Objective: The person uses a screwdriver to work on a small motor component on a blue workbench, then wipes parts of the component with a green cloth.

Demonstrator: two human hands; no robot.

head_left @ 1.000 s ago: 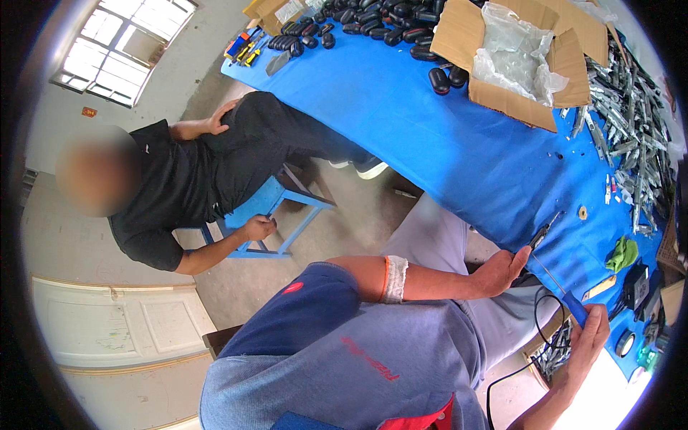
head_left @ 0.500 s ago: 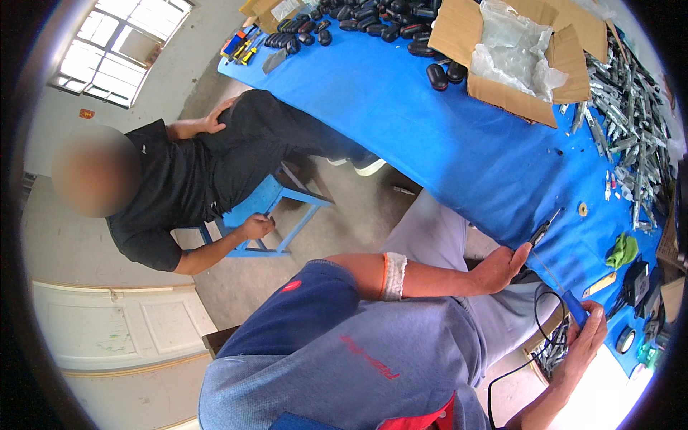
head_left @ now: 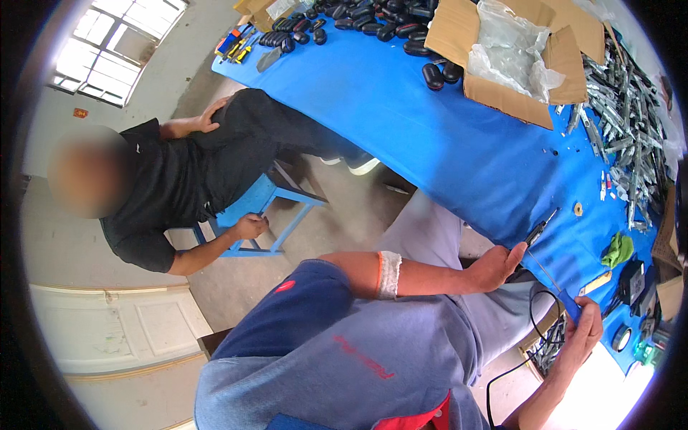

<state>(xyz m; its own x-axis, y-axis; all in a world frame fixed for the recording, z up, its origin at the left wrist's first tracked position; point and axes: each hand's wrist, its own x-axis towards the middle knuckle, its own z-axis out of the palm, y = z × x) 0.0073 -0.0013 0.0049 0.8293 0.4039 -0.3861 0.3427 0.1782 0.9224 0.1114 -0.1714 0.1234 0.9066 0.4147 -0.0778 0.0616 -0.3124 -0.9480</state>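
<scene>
Only the view has shifted slightly: a metal piece (head_left: 536, 233) sits over the bench's (head_left: 459, 150) near edge, pinched by the left hand (head_left: 497, 269); the right hand (head_left: 584, 331) curls its fingers round a screwdriver (head_left: 569, 304); beyond lies a green cloth (head_left: 618, 249).

The tabletop (head_left: 459, 143) and tool handle (head_left: 570, 305) are blue, the stool (head_left: 247, 204) too. The nearer shirt (head_left: 315, 380) is grey-blue with a navy sleeve (head_left: 287, 304) and red trim (head_left: 412, 421), the armband (head_left: 389, 276) white with an orange edge. The rag (head_left: 618, 250) is green, the carton (head_left: 509, 104) brown, the heaped metal parts (head_left: 634, 136) silvery grey.
</scene>
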